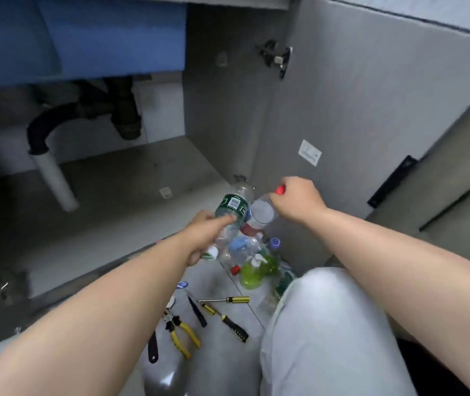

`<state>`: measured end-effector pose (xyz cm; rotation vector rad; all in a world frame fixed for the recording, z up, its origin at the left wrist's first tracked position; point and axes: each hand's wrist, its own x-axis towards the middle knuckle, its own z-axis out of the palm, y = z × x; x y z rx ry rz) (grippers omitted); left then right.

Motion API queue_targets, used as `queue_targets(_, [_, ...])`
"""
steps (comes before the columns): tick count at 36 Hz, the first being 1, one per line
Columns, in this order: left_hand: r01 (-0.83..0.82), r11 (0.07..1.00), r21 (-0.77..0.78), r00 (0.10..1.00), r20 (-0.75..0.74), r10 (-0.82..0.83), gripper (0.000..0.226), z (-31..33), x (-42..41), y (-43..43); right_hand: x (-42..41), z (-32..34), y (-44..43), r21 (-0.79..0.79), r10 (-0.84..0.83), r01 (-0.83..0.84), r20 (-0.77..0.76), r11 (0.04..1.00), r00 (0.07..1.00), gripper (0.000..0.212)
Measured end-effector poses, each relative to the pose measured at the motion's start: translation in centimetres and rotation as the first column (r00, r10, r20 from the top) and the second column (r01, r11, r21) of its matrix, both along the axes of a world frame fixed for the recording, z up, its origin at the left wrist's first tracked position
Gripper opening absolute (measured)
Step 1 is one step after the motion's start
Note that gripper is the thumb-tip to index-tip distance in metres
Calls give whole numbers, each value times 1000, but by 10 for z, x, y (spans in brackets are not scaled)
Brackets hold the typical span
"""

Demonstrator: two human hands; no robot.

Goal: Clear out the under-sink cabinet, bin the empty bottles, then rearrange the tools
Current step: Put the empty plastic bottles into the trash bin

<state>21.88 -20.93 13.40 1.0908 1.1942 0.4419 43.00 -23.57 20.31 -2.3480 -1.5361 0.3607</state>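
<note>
Under-sink cabinet seen from above, door open. Two bottles are held, one per hand, above the front right corner of the cabinet floor point(130, 192). The left hand point(206, 234) has its fingers wrapped round a clear green-labelled bottle point(231, 206). The right hand point(299, 200) has its fingers clamped on the neck of a clear red-capped bottle point(262, 213), which hangs base-down; the two bottles touch or nearly touch.

On the tiled floor point(222, 364), just outside the cabinet's front edge, lies a cluster of at least three more containers: one green soap dispenser point(252, 271), one purple-capped bottle point(275, 243) and one clear bottle with blue contents point(242, 247). Nearer the person lie two yellow-and-black screwdrivers point(225, 318), one pair of yellow-handled pliers point(181, 334) and two dark tools too blurred to identify.

Inside the cabinet, one black drain trap point(125, 110) joins one white pipe point(56, 181).
</note>
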Motion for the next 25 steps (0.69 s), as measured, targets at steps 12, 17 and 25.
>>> queue_targets(12, [520, 847, 106, 841, -237, -487, 27, 94, 105, -70, 79, 93, -148, 128, 2, -11, 68, 992, 998, 18])
queue_targets(17, [654, 733, 188, 742, -348, -573, 22, 95, 149, -109, 116, 82, -222, -15, -74, 75, 36, 997, 997, 19])
queue_targets(25, [595, 758, 267, 801, -276, -531, 46, 63, 188, -154, 166, 24, -320, -285, -262, 255, 14, 924, 965, 13])
